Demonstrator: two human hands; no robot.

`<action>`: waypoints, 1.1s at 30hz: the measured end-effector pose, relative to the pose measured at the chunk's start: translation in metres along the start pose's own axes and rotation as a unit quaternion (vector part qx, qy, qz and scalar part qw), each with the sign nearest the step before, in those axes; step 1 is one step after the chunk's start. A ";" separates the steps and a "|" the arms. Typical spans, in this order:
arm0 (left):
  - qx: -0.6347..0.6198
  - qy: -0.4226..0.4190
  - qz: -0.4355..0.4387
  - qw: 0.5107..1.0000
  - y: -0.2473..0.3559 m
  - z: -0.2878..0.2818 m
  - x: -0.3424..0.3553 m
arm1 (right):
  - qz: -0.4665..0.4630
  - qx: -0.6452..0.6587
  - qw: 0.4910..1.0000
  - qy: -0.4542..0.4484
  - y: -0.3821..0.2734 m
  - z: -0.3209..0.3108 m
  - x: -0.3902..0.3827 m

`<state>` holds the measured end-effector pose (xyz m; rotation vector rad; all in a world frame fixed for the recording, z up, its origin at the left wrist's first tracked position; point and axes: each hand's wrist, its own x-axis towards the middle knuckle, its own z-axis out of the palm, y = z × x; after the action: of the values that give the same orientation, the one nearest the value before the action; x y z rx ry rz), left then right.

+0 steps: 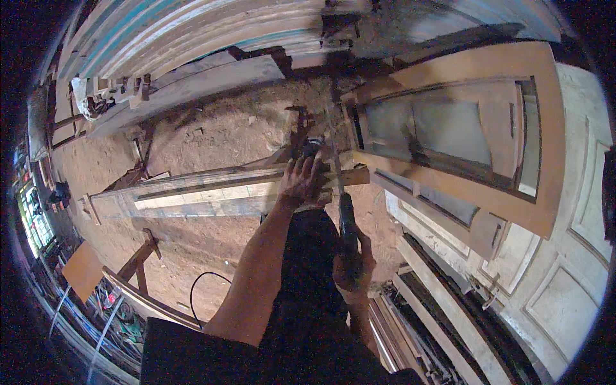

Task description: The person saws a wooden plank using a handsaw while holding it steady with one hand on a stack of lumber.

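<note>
A pale wooden strip (212, 194) lies lengthwise on a narrow plank bench (237, 206). My left hand (301, 179) rests over the strip near its right end, fingers curled over its far side. In my right hand (355, 263) is the dark handle of a handsaw (346, 215). Its long thin blade points away from me and crosses the wood just right of my left hand. Whether the teeth have cut in cannot be made out. Just beyond my left fingers stands a dark clamp-like metal piece (299, 128), partly in shadow.
To the right a wooden frame with glass panes (545, 141) leans by a white panelled door (558, 308). Long boards (443, 289) lie at lower right. Stacked planks (192, 32) fill the far side. A low wooden trestle (138, 263) stands on the dirt floor (199, 256) at left.
</note>
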<state>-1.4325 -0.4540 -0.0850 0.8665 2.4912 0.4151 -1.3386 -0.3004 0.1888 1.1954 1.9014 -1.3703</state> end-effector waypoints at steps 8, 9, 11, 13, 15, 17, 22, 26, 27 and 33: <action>0.116 0.110 0.022 0.987 -0.014 0.026 -0.005 | -0.138 -0.038 0.989 0.042 0.010 -0.043 -0.083; 0.156 0.140 0.031 0.977 -0.018 0.038 -0.004 | -0.128 -0.022 0.991 0.039 0.005 -0.038 -0.071; 0.130 0.131 0.027 0.982 -0.009 0.019 0.000 | -0.119 -0.007 0.992 0.043 0.012 -0.013 -0.024; -0.010 0.039 0.014 0.999 0.013 -0.027 0.004 | -0.105 0.016 0.993 0.047 0.019 -0.004 -0.004; 0.018 0.047 -0.007 0.999 0.002 -0.002 -0.015 | -0.089 0.060 0.994 0.009 0.015 -0.005 -0.013; 0.020 0.043 0.001 0.999 0.006 -0.010 -0.001 | -0.110 -0.019 0.993 0.035 0.002 -0.024 -0.063; 0.026 0.128 0.005 0.991 -0.007 0.013 0.001 | -0.148 -0.058 0.987 0.035 0.035 -0.028 -0.069; 0.058 0.065 0.007 0.996 -0.001 0.009 -0.007 | -0.057 0.047 0.997 -0.015 0.021 -0.014 -0.028; 0.072 0.078 0.005 0.994 -0.017 0.036 -0.018 | -0.041 0.053 0.997 -0.038 0.024 -0.018 -0.034; 0.046 0.047 -0.002 0.998 -0.005 0.012 -0.001 | -0.189 -0.042 0.980 0.049 0.037 -0.028 -0.064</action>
<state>-1.4279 -0.4573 -0.0968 0.8954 2.6160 0.3491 -1.2729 -0.2936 0.2323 0.9048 2.3217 -1.4200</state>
